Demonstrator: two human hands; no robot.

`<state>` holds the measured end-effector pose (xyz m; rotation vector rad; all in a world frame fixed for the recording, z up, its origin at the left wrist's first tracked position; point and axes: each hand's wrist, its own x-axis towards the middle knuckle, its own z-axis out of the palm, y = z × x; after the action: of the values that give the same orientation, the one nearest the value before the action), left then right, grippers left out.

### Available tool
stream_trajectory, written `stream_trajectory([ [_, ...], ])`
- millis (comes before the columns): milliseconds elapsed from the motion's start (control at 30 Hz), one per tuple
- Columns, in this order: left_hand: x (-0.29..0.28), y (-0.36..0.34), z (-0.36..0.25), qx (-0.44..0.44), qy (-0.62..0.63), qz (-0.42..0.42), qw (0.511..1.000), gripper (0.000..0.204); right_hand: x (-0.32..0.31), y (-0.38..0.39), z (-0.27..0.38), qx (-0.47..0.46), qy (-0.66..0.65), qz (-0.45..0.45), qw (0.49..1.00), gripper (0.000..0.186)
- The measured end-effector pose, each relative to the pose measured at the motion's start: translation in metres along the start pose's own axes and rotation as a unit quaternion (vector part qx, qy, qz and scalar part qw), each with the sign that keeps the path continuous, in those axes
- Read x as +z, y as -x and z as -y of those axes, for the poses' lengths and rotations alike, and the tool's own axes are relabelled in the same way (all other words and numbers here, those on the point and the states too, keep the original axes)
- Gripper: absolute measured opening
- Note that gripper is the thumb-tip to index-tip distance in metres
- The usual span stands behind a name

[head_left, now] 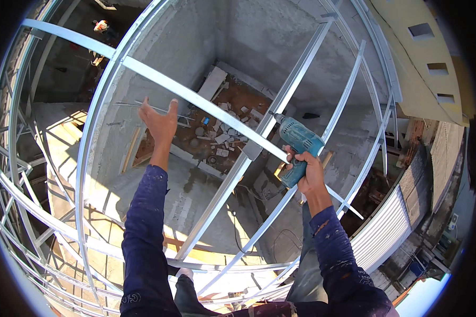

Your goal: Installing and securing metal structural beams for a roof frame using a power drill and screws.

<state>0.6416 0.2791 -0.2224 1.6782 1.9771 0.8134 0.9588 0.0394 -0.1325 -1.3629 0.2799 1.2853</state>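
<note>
Harsh daylight is cast over the metal beams, and the corrugated roof is nearly bleached by glare. The rubble-strewn floor is sunk in shade. Straight edges are bowed toward blackened corners; the upper-left interior is, it seems, too dark to be read clearly.

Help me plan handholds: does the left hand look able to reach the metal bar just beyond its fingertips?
Probably yes: the left hand looks empty and open, and nothing shows between it and the metal bar, though depth is unclear.
</note>
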Motion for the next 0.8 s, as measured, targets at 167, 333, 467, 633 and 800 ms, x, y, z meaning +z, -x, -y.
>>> stream_trajectory([
  [167,0.073,-0.046,-0.049,-0.358,0.223,-0.015,0.907,0.092,0.007,0.026,0.028,0.069,-0.192,0.092,0.975,0.056],
  [333,0.089,-0.046,-0.059,-0.395,0.155,-0.128,0.896,0.068,0.006,0.034,0.05,0.036,-0.165,0.091,0.981,0.049],
  [467,0.091,-0.044,-0.066,-0.395,0.142,-0.119,0.9,0.067,0.021,0.006,0.05,-0.044,0.076,0.011,0.996,0.049],
  [633,0.092,-0.041,-0.06,-0.383,0.144,-0.121,0.905,0.065,0.011,-0.026,0.038,-0.049,0.198,-0.048,0.978,0.043],
  [800,0.092,-0.036,-0.041,-0.392,0.179,-0.14,0.891,0.061,0.005,-0.066,0.036,-0.093,0.173,-0.135,0.971,0.05],
])
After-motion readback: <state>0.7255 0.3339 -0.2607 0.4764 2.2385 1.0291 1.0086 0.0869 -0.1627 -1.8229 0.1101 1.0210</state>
